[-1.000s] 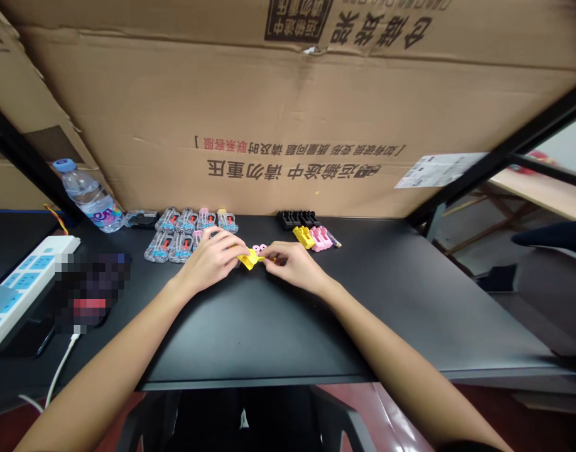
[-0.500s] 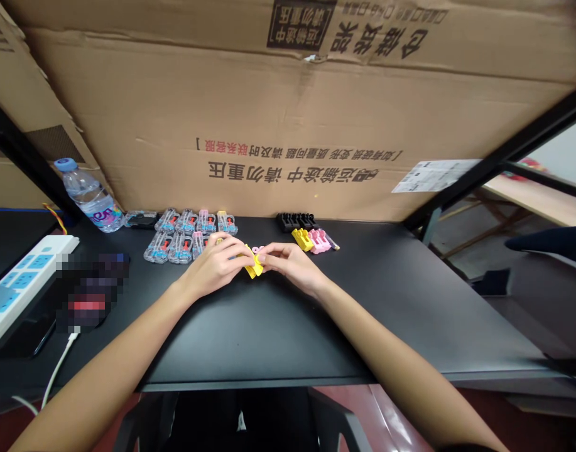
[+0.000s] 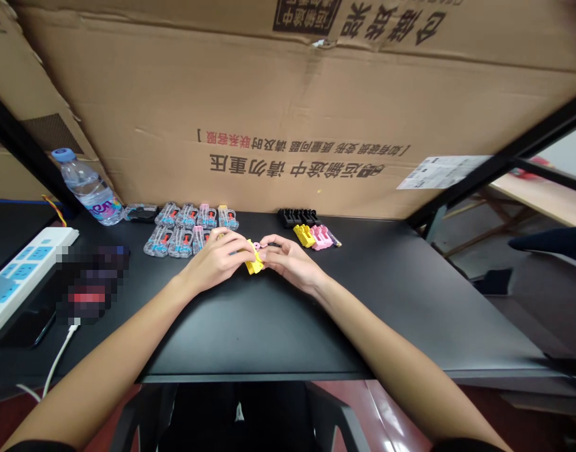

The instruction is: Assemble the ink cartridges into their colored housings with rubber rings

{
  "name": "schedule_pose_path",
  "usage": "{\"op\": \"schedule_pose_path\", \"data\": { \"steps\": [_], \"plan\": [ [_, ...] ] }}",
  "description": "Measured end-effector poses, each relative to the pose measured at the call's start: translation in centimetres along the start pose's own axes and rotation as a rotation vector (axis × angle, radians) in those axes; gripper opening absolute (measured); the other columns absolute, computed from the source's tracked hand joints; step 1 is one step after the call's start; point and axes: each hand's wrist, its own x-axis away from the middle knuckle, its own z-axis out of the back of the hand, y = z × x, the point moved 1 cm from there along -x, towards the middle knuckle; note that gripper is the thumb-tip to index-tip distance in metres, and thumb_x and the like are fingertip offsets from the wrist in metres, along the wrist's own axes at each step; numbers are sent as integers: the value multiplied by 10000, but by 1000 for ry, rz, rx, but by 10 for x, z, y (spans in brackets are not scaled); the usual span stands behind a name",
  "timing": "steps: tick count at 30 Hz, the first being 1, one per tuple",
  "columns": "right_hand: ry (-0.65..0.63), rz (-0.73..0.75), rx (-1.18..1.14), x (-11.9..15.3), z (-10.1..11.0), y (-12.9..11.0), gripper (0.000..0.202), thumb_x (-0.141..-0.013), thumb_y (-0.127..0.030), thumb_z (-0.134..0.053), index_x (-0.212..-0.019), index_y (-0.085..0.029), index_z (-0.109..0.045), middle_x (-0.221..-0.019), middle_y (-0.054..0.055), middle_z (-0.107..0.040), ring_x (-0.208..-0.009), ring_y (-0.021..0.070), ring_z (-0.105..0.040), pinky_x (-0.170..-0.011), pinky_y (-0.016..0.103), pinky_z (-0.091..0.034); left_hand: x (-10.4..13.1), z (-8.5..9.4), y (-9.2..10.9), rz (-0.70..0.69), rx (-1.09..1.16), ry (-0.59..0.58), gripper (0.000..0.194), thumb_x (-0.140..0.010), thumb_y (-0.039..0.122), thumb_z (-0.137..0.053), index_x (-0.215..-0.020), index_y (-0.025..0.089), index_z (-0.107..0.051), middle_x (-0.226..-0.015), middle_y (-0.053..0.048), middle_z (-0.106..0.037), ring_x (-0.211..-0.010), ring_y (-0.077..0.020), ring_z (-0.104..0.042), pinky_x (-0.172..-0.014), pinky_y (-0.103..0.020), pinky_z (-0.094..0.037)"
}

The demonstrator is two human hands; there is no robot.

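Over the middle of the black table, my left hand and my right hand meet at a small yellow plastic part. Fingers of my left hand pinch its left side, while the thumb and fingertips of my right hand press its right side. A bit of pink plastic shows just behind the yellow part; whether it is joined to it I cannot tell. Close by my left hand lie several clear plastic gadgets with red and blue pieces inside, in two rows.
Right of centre at the back lie black, yellow and pink plastic parts. A water bottle, a power strip and a pixelated phone-like device with a white cable are at left. Cardboard stands behind the table.
The yellow plastic, earlier seen as two angled pieces between my fingertips, now looks like one closer block. My right fingers have shifted slightly on it, and the camera view has moved a little.
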Motion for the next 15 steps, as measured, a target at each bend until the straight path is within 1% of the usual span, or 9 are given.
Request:
{"op": "schedule_pose_path", "data": {
  "steps": [6,11,13,15],
  "plan": [
    [-15,29,35,-1,-1,3,400,-720,-341,-992,-978,-226,-709,-922,9,-754,-828,152,-703,-844,328,-573,1,1,-2,30,-6,-2,218,-1066,106,-573,-1082,242,-743,-1092,-16,-815,-1108,-199,-699,-1031,-408,-406],
    [-15,71,109,-1,-2,3,369,-739,-372,-971,-983,-221,-738,-922,17,-755,-840,161,-708,-836,328,-584,0,2,-3,74,-3,-49,211,-1061,125,-582,-1093,253,-747,-1116,-20,-808,-1111,-207,-698,-1044,-421,-401],
    [-7,89,153,-1,-2,0,355,-751,-399,-954,-981,-215,-756,-912,26,-756,-798,166,-704,-809,344,-594,1,2,-4,91,2,-35,178,-1047,145,-614,-1102,250,-747,-1130,-30,-802,-1102,-210,-700,-1040,-424,-407],
    [-4,115,206,1,-1,-3,328,-802,-446,-904,-987,-209,-773,-870,31,-750,-734,167,-687,-768,358,-597,1,3,-5,107,3,-17,161,-1036,164,-639,-1125,248,-743,-1146,-40,-795,-1094,-215,-702,-1018,-420,-418]
  ]
}}
